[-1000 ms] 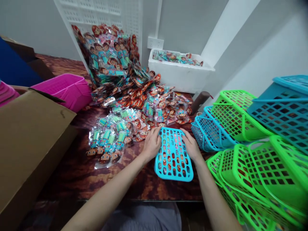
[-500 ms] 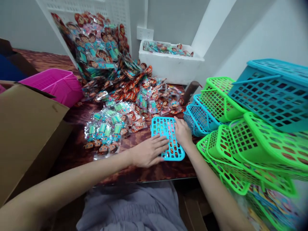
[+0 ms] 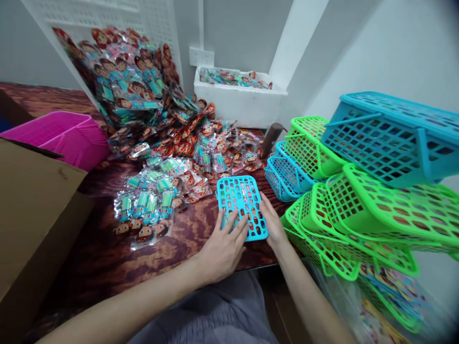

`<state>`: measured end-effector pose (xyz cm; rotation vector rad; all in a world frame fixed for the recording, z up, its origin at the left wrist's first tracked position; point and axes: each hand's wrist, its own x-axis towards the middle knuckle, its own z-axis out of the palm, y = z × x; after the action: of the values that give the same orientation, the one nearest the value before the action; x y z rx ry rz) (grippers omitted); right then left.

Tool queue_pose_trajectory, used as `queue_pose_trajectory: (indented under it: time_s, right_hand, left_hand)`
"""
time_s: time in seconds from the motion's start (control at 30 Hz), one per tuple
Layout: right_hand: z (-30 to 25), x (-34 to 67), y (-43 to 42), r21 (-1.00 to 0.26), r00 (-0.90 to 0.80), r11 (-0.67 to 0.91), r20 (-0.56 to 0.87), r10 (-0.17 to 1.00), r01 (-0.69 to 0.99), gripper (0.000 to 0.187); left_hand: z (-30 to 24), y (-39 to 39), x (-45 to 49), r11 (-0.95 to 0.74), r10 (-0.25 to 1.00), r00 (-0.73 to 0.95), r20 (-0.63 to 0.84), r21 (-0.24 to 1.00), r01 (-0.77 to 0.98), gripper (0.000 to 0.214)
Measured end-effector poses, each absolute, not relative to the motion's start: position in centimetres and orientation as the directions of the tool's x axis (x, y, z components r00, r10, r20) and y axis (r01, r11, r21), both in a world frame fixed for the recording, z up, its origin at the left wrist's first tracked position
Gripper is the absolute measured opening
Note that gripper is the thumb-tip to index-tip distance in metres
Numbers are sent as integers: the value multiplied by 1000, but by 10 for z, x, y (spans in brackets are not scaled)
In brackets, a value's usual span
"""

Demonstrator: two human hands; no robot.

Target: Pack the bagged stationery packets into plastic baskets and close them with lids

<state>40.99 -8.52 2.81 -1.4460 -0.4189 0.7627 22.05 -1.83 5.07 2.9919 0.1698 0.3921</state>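
Note:
A blue perforated basket lid [image 3: 239, 200] lies flat near the front edge of the dark wooden table [image 3: 107, 258], with toy packets showing through its holes. My left hand [image 3: 222, 246] rests on its near left corner with fingers spread flat, holding nothing. My right hand [image 3: 270, 222] lies along its near right edge, fingers stretched on the lid. A small spread of packets with cartoon figures [image 3: 147, 210] sits left of the lid. A large heap of the same packets [image 3: 150, 105] rises behind against a white panel.
Stacked green baskets [image 3: 358, 224] and blue baskets [image 3: 390, 138] crowd the right side. A smaller blue basket [image 3: 287, 177] sits by the lid. A brown cardboard box [image 3: 32, 210] stands at left, a pink basket [image 3: 60, 136] behind it, a white foam box [image 3: 244, 102] at the back.
Both hands have slid from the lid's far corners to its near edge. The left hand crossed onto the lid and drew back. The camera swung right and down.

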Motion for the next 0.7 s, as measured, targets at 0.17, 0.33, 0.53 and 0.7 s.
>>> queue_pose_trajectory:
  time_s: [0.17,0.33,0.53,0.7]
  right_hand:
    - [23,400,-83,-977,839,-15,-189,511,-211,62]
    - [22,406,-83,-988,827,-23,-138,545,-150,66]
    - [23,403,-80,-996,788,-13,-80,611,-91,48]
    - [24,397,-79,-999,804,-36,-49,593,-34,28]
  left_hand:
    - [37,-26,224,-990,138,936,324,74,121,46]
    - [60,-10,241,-975,128,942,311,211,63,35]
    - [79,45,314,-916,259,934,247,368,157,24]
    - [64,72,341,-894,350,903,249,378,242,34]
